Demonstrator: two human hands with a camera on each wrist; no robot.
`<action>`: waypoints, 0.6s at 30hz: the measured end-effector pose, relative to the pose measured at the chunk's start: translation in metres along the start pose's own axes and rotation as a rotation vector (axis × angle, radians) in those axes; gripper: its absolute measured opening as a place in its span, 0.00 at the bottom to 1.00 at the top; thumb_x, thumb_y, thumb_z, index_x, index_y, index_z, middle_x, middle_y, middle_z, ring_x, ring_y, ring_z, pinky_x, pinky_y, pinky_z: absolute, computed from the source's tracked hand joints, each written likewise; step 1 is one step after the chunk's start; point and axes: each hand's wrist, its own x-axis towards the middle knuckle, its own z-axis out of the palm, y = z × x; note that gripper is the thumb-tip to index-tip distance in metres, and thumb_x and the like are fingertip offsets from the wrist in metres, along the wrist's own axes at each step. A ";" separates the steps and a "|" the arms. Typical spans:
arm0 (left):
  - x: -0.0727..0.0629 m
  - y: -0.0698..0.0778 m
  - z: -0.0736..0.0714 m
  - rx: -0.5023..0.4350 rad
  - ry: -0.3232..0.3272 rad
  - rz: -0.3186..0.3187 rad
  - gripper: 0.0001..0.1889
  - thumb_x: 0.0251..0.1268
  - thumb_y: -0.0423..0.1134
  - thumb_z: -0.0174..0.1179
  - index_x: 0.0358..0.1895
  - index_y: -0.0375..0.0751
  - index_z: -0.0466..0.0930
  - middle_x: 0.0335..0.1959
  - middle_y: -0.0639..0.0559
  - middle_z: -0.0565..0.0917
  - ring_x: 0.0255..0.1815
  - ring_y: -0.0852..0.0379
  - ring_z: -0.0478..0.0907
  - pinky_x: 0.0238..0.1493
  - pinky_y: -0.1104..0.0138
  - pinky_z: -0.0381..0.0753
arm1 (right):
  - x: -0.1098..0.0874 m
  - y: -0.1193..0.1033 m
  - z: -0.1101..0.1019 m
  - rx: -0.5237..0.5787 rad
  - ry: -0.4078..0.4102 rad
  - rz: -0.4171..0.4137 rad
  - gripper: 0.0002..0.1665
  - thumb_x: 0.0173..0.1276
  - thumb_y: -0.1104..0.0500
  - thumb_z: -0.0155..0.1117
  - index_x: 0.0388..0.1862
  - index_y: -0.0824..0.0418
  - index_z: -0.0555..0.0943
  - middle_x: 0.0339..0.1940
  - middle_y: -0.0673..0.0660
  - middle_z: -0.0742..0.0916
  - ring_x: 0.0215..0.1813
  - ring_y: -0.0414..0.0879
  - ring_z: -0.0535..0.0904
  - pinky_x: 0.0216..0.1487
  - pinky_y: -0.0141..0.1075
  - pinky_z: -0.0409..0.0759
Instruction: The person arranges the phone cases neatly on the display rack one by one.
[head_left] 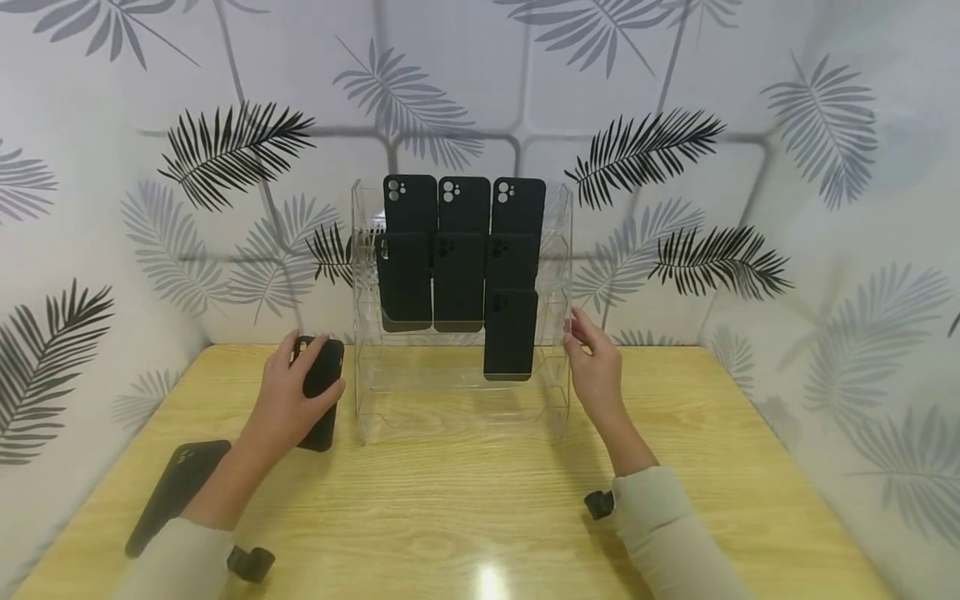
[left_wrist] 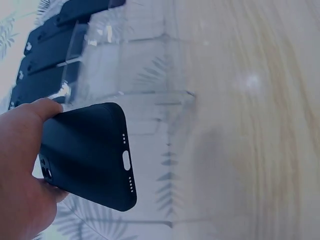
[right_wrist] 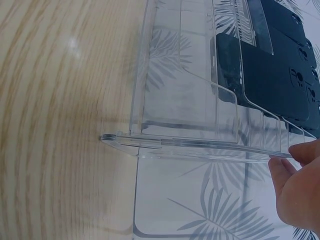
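My left hand (head_left: 296,387) grips a black phone case (left_wrist: 87,155) by its sides near the camera-cutout end, just left of the clear acrylic rack (head_left: 461,423). In the left wrist view the case's charging-port cutout and speaker holes face the camera. With thumb and fingers, my right hand (head_left: 596,362) pinches the right side panel of the rack, as the right wrist view (right_wrist: 302,190) also shows. Black cases fill the rack's upper tiers: three in the top row, three below, and a single case (head_left: 510,337) in front at the right.
Another black case (head_left: 180,487) lies on the wooden table (head_left: 450,508) at the left, partly behind my left forearm. A wall covering (head_left: 465,75) with a leaf pattern rises behind and around the table.
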 end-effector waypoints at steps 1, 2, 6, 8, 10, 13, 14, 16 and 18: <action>0.000 0.004 -0.001 -0.005 0.003 -0.006 0.35 0.63 0.41 0.69 0.73 0.42 0.68 0.74 0.28 0.58 0.68 0.24 0.59 0.58 0.31 0.69 | 0.000 0.000 0.000 0.001 -0.003 0.002 0.27 0.75 0.67 0.59 0.72 0.61 0.74 0.61 0.67 0.84 0.61 0.57 0.82 0.45 0.12 0.75; 0.000 0.007 -0.002 -0.011 0.008 -0.008 0.35 0.63 0.41 0.69 0.73 0.43 0.68 0.74 0.29 0.58 0.68 0.25 0.59 0.58 0.32 0.69 | 0.000 0.000 0.000 0.002 -0.005 0.005 0.27 0.75 0.67 0.59 0.72 0.60 0.74 0.61 0.67 0.83 0.61 0.57 0.82 0.45 0.12 0.74; 0.002 0.022 -0.001 -0.023 0.043 0.025 0.35 0.62 0.41 0.70 0.72 0.42 0.69 0.74 0.31 0.59 0.68 0.28 0.58 0.56 0.35 0.72 | 0.000 0.000 -0.001 0.003 -0.007 0.012 0.27 0.75 0.66 0.59 0.73 0.60 0.73 0.61 0.67 0.83 0.61 0.57 0.82 0.45 0.12 0.74; 0.002 0.028 0.001 -0.026 0.066 0.043 0.34 0.62 0.40 0.70 0.72 0.42 0.69 0.74 0.31 0.58 0.68 0.29 0.57 0.54 0.36 0.73 | 0.000 -0.001 -0.001 0.001 -0.007 0.012 0.27 0.75 0.66 0.59 0.73 0.60 0.73 0.61 0.66 0.83 0.61 0.57 0.82 0.45 0.12 0.74; 0.004 0.034 0.004 -0.036 0.085 0.052 0.34 0.62 0.40 0.69 0.72 0.43 0.69 0.74 0.32 0.57 0.68 0.29 0.58 0.54 0.37 0.75 | -0.001 -0.001 -0.001 -0.004 -0.009 0.010 0.28 0.75 0.66 0.59 0.73 0.59 0.73 0.61 0.66 0.84 0.61 0.57 0.82 0.45 0.12 0.74; 0.006 0.042 0.007 -0.068 0.099 0.064 0.35 0.63 0.40 0.69 0.73 0.44 0.68 0.76 0.33 0.56 0.67 0.31 0.60 0.51 0.38 0.80 | -0.001 -0.001 -0.001 -0.009 -0.010 0.009 0.28 0.75 0.66 0.59 0.73 0.59 0.73 0.61 0.66 0.84 0.61 0.56 0.82 0.46 0.12 0.74; 0.007 0.046 0.009 -0.080 0.102 0.072 0.35 0.63 0.40 0.69 0.74 0.43 0.68 0.76 0.33 0.56 0.67 0.32 0.61 0.51 0.39 0.81 | -0.001 -0.002 -0.001 -0.010 -0.010 0.009 0.28 0.75 0.66 0.60 0.73 0.59 0.74 0.61 0.66 0.84 0.61 0.56 0.82 0.46 0.12 0.74; 0.010 0.052 0.011 -0.097 0.107 0.097 0.36 0.63 0.40 0.69 0.74 0.43 0.67 0.77 0.34 0.55 0.67 0.32 0.62 0.51 0.40 0.81 | -0.001 -0.002 -0.001 -0.010 -0.010 0.010 0.28 0.75 0.66 0.60 0.73 0.59 0.74 0.61 0.65 0.84 0.61 0.56 0.82 0.47 0.12 0.74; 0.014 0.059 0.014 -0.097 0.114 0.118 0.36 0.64 0.41 0.69 0.74 0.43 0.67 0.77 0.35 0.55 0.67 0.33 0.62 0.52 0.41 0.81 | -0.001 -0.002 -0.001 -0.006 -0.009 0.012 0.28 0.75 0.66 0.60 0.73 0.59 0.74 0.61 0.65 0.84 0.61 0.56 0.81 0.47 0.12 0.74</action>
